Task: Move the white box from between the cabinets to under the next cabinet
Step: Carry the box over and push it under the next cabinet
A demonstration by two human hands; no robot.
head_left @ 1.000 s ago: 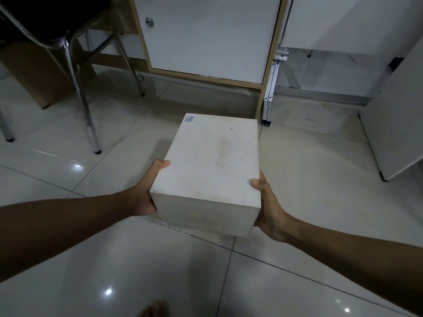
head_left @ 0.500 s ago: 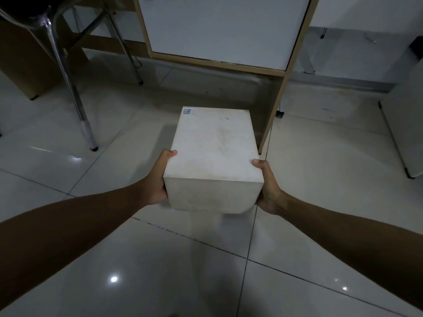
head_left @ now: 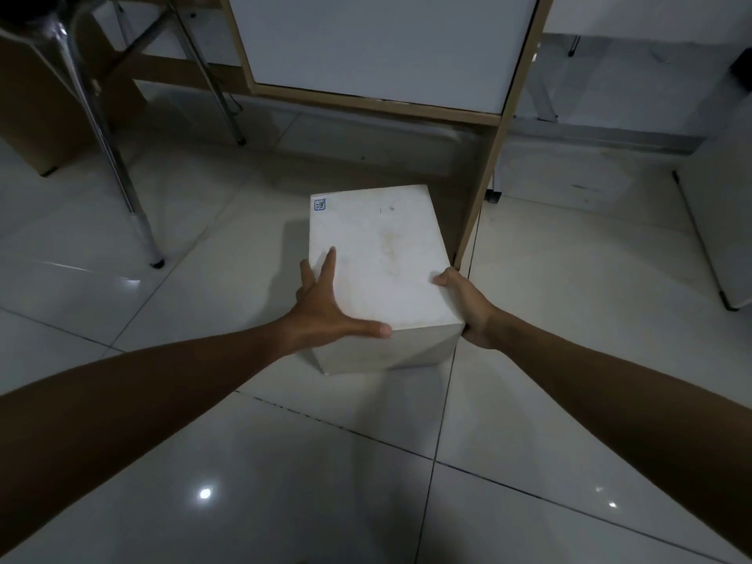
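Note:
The white box [head_left: 386, 270] is low over the tiled floor in front of a white-doored cabinet [head_left: 378, 46] with a wooden frame; whether it touches the floor I cannot tell. A small blue label marks its far left corner. My left hand [head_left: 329, 307] lies flat on the box's top near left edge, fingers spread, thumb along the near edge. On the box's near right corner my right hand [head_left: 464, 303] grips the side, with the thumb on top. The gap under the cabinet lies just beyond the box.
The cabinet's wooden side leg [head_left: 480, 197] comes down right beside the box's right edge. A metal chair leg [head_left: 122, 177] stands to the left. A second white unit [head_left: 716, 221] is at the far right. Glossy floor tiles surround the box.
The box has gone down and forward toward the cabinet. My left hand has shifted from gripping the left side to lying flat on top with fingers spread.

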